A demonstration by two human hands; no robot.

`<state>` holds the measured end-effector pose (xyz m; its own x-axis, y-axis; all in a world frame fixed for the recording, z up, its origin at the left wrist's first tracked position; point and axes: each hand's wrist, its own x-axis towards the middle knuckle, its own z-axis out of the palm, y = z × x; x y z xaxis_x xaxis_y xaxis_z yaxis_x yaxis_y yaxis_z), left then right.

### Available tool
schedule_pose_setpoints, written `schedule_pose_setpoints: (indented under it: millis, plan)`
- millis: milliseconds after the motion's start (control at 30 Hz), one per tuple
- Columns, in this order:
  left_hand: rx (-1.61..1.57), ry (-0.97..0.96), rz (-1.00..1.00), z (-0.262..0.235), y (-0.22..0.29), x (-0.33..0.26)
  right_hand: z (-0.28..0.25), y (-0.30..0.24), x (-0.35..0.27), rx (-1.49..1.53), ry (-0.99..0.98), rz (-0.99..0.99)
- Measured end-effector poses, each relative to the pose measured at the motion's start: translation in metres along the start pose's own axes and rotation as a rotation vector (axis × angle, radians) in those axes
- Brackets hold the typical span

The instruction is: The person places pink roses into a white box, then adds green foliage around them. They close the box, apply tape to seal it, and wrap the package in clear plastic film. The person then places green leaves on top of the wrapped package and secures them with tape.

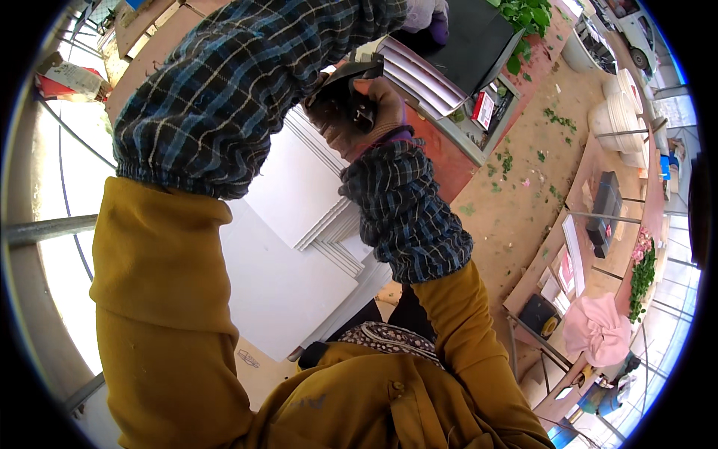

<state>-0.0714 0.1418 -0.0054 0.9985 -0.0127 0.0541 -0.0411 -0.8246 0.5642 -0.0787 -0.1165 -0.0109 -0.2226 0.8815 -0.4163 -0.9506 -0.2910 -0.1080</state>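
My left hand (pixel 428 19), in a pale purple glove, reaches across to the top of the view. Its visible fingers lie stretched out on a dark flat panel (pixel 467 49); part of the hand is cut off by the frame. My right hand (pixel 378 112), in a brownish glove, is closed around a black hand tool (pixel 345 88) whose exact kind I cannot make out. Beneath my arms lie stacked white boards (pixel 295 187), with a larger white sheet (pixel 277 288) nearer me. White folded sheets (pixel 422 78) sit beside the dark panel.
A grey tray (pixel 486 142) holds a small red and white box (pixel 483 109). Green leaves (pixel 527 15) stand at the top. At the right are a bench with a dark box (pixel 603 213), pink cloth (pixel 596 329) and white buckets (pixel 617 123). Leaf scraps litter the brown floor (pixel 508 202).
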Motion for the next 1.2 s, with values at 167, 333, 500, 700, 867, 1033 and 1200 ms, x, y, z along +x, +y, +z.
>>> schedule_pose_setpoints:
  millis: [167, 333, 500, 700, 867, 1033, 1200]
  plan:
    - [-0.019, 0.006, -0.072, -0.005, 0.005, -0.01, -0.038, -0.003, 0.037, 0.312, -0.367, 0.498]
    - [-0.034, 0.033, -0.081, 0.002, 0.0, -0.008, -0.006, 0.02, 0.032, 0.294, 0.046, -0.018]
    - [0.03, 0.047, -0.211, -0.003, 0.048, -0.004, -0.009, 0.021, 0.043, 0.101, 0.042, -0.17]
    - [0.302, 0.08, -0.326, -0.006, 0.091, -0.026, -0.01, 0.029, 0.056, -0.018, 0.168, -0.094]
    - [0.263, 0.052, -0.85, -0.017, 0.165, -0.021, -0.014, 0.021, -0.014, 0.005, -0.047, -0.012]
    - [0.281, 0.178, -0.673, 0.002, 0.119, -0.025, -0.047, -0.005, -0.054, 0.123, -0.163, -0.176]
    - [0.158, 0.156, -0.669, 0.002, 0.108, -0.015, -0.045, -0.029, -0.074, 0.088, -0.166, -0.238]
